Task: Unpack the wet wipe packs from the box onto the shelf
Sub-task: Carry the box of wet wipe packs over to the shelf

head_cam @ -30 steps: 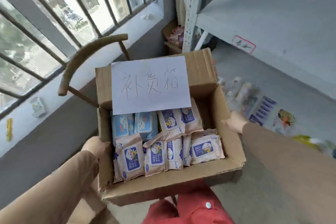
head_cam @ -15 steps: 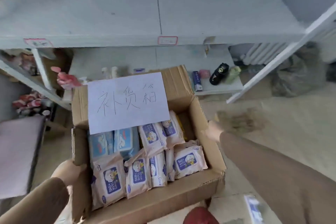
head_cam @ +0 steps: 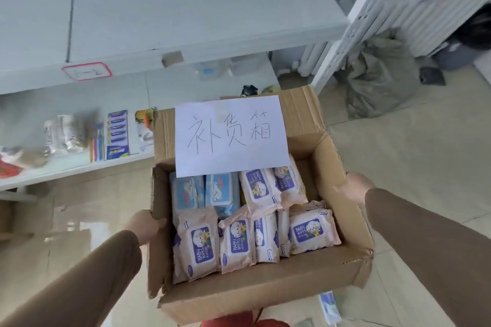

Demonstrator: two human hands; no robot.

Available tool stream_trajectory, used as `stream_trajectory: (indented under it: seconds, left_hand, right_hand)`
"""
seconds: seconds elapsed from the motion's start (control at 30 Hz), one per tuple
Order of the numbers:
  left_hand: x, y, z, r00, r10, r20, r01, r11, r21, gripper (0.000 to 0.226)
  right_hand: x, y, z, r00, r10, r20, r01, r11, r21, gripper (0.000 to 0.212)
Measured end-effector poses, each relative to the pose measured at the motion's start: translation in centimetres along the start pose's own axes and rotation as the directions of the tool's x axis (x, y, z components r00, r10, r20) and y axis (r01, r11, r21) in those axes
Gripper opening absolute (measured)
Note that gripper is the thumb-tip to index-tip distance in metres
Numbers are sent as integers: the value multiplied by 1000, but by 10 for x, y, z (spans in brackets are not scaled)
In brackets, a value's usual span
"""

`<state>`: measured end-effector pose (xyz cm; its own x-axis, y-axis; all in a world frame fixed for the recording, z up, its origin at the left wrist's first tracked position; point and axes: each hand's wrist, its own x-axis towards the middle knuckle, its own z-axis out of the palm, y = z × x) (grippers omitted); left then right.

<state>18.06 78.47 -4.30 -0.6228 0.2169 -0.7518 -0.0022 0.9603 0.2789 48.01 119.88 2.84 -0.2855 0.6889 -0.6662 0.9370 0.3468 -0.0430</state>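
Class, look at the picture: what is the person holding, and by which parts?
The open brown cardboard box of wipe packs: left hand on its left wall, right hand on its right wall.

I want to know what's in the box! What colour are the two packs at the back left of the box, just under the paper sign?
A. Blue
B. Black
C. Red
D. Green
A: the two wipe packs at the back left of the cardboard box, just below the paper sign, are light blue, while the other packs are pale pink with purple labels.
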Motion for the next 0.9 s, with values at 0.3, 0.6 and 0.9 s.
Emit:
stream_trajectory:
  seconds: [0.3, 0.6, 0.9]
  left_hand:
    - [62, 148, 60, 1000, 7, -10, -7, 999, 45, 18]
    - [106, 217, 156, 993, -88, -77, 87, 996, -15, 23]
    - [158, 246, 241, 982, -178, -65, 176, 984, -32, 28]
  right_hand:
    - [121, 74, -39, 992, 122, -25, -117, 982, 149, 38]
    - [255, 130, -38, 997, 75, -4, -73, 979, 192, 36]
    - [386, 172, -15, 999, -1, 40, -6, 986, 167, 33]
